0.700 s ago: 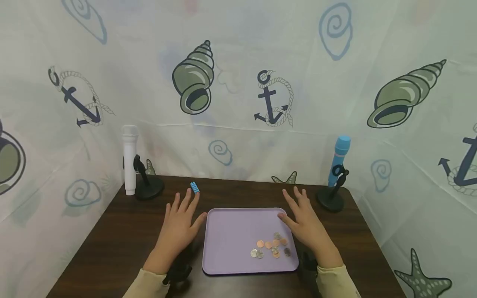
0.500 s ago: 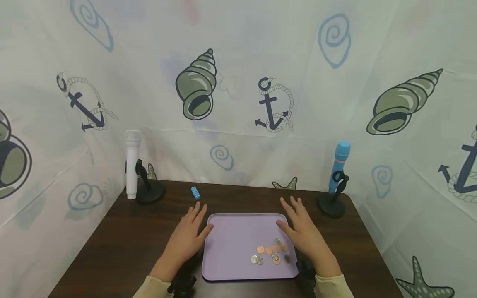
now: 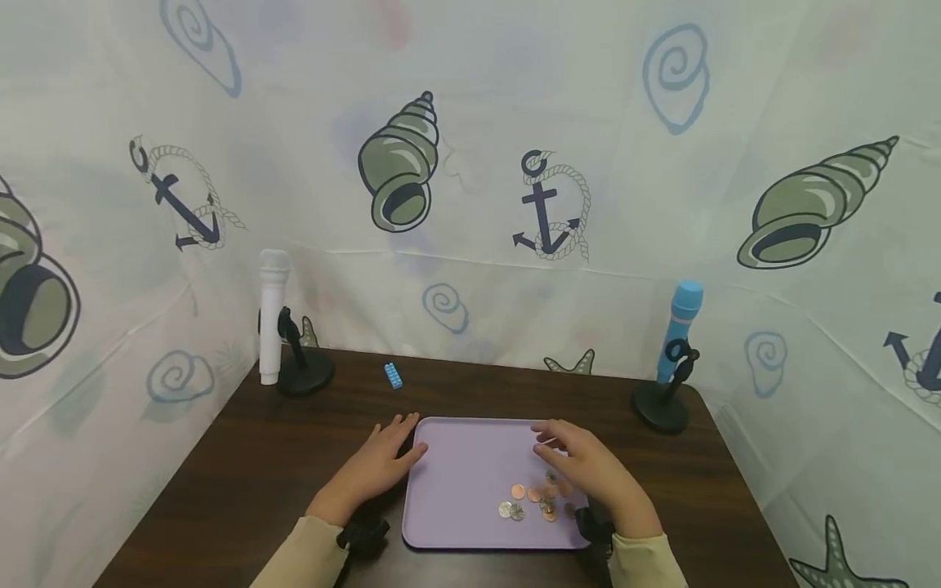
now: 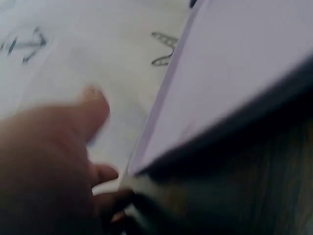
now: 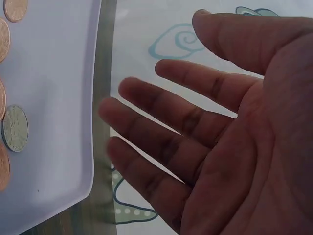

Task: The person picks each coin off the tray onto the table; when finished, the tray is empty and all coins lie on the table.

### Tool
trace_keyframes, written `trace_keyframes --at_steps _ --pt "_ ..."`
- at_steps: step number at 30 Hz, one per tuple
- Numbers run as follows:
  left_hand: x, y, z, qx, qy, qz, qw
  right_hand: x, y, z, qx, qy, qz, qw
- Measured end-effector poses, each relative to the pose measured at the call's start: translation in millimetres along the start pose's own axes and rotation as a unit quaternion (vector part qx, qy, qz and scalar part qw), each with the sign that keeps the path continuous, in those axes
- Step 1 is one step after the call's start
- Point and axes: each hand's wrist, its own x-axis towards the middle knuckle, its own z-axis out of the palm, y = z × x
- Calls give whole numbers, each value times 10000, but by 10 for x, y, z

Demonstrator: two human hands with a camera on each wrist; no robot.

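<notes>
A lilac tray [image 3: 456, 490] lies on the dark wooden table, with several copper and silver coins [image 3: 518, 492] spread over its right half. My left hand [image 3: 375, 465] is at the tray's upper left corner, its thumb overlapping the rim and its fingers fairly straight. It is blurred in the left wrist view, beside the tray edge [image 4: 161, 103]. My right hand [image 3: 588, 465] hovers over the tray's right side, fingers pointing left and overlapping its upper right corner. In the right wrist view its relaxed fingers [image 5: 171, 122] are spread with nothing between them, and a silver coin [image 5: 15, 128] shows on the tray.
A small blue building brick [image 3: 393, 376] lies behind the tray on the left. A white microphone [image 3: 272, 327] with a black stand [image 3: 305, 371] is at the back left. A blue microphone [image 3: 678, 327] with another black stand [image 3: 660, 407] is at the back right. A patterned curtain [image 3: 478, 204] hangs behind.
My left hand has drawn back from near the blue brick and moved right to the tray's corner. My right hand has turned inward, its fingers swinging left over the tray. The coins lie unchanged.
</notes>
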Motion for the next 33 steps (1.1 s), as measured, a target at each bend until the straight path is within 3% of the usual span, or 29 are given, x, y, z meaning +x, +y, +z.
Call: trace_keyframes --at_steps 4,7,15,24,29,33 --pt "-34 -122 1 -520 39 -90 9986 12 39 -24 -209 -5 31 9998" --pt "-34 -165 23 -605 165 -72 9980 12 80 -55 -338 23 281 9990" --pt "161 -199 16 -725 402 56 9965 0 197 -97 -226 17 1130 9933" --pt "351 -180 27 -575 664 146 9960 109 240 26 -151 -525 978 9937" --pt "351 -186 73 -345 554 232 9976 89 290 83 -636 -576 1117 9900" --pt "325 -191 78 -339 597 235 9974 89 304 129 -656 -531 1095 9904"
